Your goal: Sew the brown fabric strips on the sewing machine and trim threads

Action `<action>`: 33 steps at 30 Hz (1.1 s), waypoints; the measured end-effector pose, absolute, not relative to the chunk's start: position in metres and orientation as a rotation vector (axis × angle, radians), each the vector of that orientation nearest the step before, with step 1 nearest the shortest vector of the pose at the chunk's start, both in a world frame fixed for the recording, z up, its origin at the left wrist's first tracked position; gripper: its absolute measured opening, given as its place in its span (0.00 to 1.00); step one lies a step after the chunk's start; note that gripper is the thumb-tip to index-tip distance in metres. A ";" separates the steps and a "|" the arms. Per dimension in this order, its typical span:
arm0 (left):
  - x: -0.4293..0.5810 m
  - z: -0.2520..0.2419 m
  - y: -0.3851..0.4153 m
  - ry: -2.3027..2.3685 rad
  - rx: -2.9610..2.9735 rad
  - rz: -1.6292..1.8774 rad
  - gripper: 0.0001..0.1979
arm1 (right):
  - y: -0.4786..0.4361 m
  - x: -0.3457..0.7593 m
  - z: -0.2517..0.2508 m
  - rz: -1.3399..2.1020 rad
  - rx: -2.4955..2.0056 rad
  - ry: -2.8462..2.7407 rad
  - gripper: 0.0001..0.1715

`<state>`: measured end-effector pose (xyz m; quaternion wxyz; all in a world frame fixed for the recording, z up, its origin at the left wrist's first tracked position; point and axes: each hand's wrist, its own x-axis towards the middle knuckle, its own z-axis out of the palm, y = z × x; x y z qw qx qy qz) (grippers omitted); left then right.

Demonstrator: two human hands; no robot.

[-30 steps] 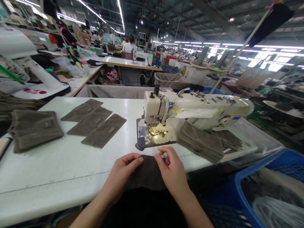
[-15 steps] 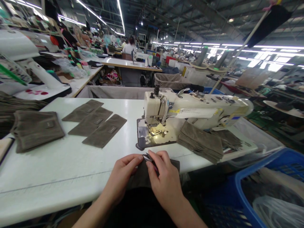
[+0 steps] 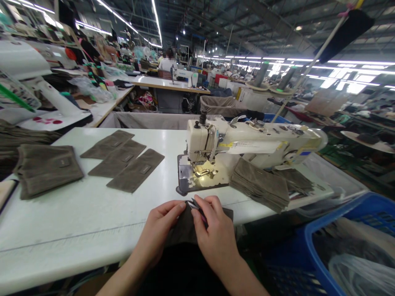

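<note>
Table edge (image 3: pixel 77 263): lower left, rising rightward
Left hand (image 3: pixel 163 220): pinching cloth (image 3: pixel 182 229)
Right hand (image 3: pixel 217 234): gripping snips (image 3: pixel 191 204)
Sewing machine (image 3: pixel 253 142): beyond narrow gap, centre right
Blue basket (image 3: pixel 310 242): lower right

The head camera looks forward and down — near, over the table (image 3: pixel 70 213).

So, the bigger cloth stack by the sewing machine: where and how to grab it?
Probably the near edge, coming from the front, thumb on top and fingers under. The bigger cloth stack shows its layered edge there, close to the table edge, while the sewing machine crowds its far side.
</note>
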<state>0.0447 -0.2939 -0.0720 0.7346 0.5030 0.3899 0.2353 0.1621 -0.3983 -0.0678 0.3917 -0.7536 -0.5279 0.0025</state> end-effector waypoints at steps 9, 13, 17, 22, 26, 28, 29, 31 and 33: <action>0.048 -0.063 -0.298 0.863 1.122 0.544 0.18 | -0.398 0.161 -0.070 -0.041 -1.929 -1.331 0.19; 0.048 -0.063 -0.298 0.870 1.138 0.562 0.18 | -0.399 0.161 -0.070 -0.017 -1.922 -1.339 0.19; 0.047 -0.064 -0.299 0.873 1.124 0.560 0.18 | -0.399 0.161 -0.071 -0.022 -1.917 -1.332 0.19; 0.048 -0.066 -0.301 0.857 1.096 0.555 0.17 | -0.397 0.162 -0.072 -0.035 -1.923 -1.312 0.19; 0.048 -0.067 -0.299 0.875 1.085 0.562 0.18 | -0.398 0.162 -0.072 0.001 -1.910 -1.322 0.18; 0.048 -0.066 -0.299 0.881 1.088 0.563 0.18 | -0.399 0.161 -0.072 0.006 -1.907 -1.327 0.18; 0.048 -0.066 -0.299 0.882 1.092 0.562 0.18 | -0.399 0.161 -0.072 0.002 -1.908 -1.325 0.18; 0.048 -0.066 -0.299 0.885 1.101 0.567 0.19 | -0.399 0.161 -0.073 -0.013 -1.914 -1.318 0.18; 0.048 -0.065 -0.300 0.890 1.110 0.569 0.19 | -0.399 0.161 -0.074 -0.024 -1.916 -1.312 0.19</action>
